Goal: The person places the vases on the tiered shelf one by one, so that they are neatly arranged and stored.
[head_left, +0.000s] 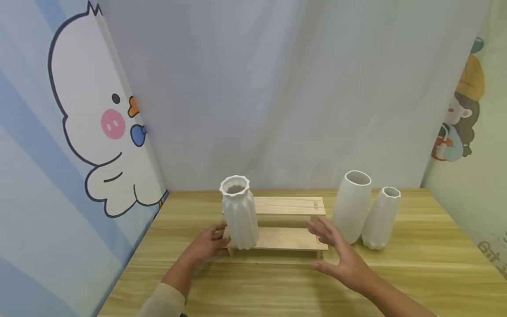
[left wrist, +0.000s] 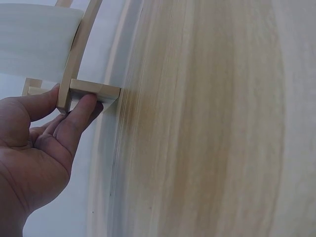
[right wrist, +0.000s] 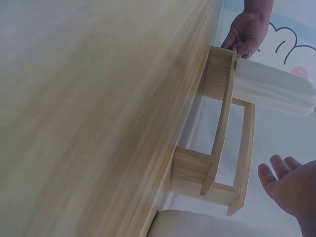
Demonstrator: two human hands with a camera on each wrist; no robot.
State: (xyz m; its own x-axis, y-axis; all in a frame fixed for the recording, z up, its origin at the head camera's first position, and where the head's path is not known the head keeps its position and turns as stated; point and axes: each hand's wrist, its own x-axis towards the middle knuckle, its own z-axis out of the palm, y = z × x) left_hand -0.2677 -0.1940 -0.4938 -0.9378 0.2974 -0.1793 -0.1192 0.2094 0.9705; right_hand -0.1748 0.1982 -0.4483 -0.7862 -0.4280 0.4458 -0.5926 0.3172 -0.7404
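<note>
A two-step pale wooden stand sits on the table, its upper board behind the lower one. Toward the left end of the lower board stands a white fluted vase with a scalloped rim, upright. My left hand pinches that left end; the left wrist view shows the thumb against the board and fingers under it by the leg. Just off the stand's right end, my right hand hovers with fingers spread, holding nothing. The right wrist view also shows this open hand apart from the stand.
Right of the stand, a tall smooth white vase and a slimmer faceted white vase stand upright on the wood-grain table. A grey curtain hangs behind, with cartoon-printed cloths at both sides.
</note>
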